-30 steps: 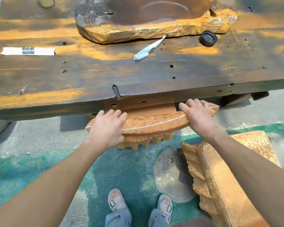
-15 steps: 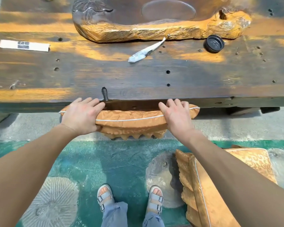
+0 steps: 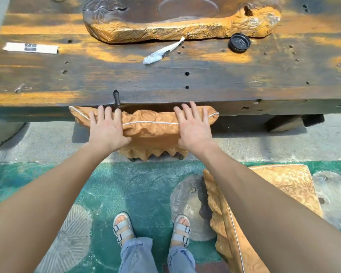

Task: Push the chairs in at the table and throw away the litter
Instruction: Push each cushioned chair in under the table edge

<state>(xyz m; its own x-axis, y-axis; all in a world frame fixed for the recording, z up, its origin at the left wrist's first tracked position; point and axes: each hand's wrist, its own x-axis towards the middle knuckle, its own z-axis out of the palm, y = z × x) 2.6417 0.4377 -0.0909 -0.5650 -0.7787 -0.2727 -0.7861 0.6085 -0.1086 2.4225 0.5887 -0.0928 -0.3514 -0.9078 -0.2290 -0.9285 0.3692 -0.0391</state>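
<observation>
Chair (image 3: pixel 150 133) in crinkled orange fabric partly under pitted wood table (image 3: pixel 165 81), left hand (image 3: pixel 106 133) and right hand (image 3: pixel 193 131) flat atop.

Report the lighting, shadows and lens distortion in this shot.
Head view: strong sunlight leaves bright orange patches on the dark table; it casts a hard shadow on the concrete below; the wide-angle lens bows the table's edge and stretches the forearms; the left hand and right hand look sharp.

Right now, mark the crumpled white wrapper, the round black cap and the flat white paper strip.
crumpled white wrapper (image 3: pixel 162 53): head view, middle of its twisted body.
round black cap (image 3: pixel 239 43): head view, centre of its top face.
flat white paper strip (image 3: pixel 31 48): head view, its dark printed patch.
</observation>
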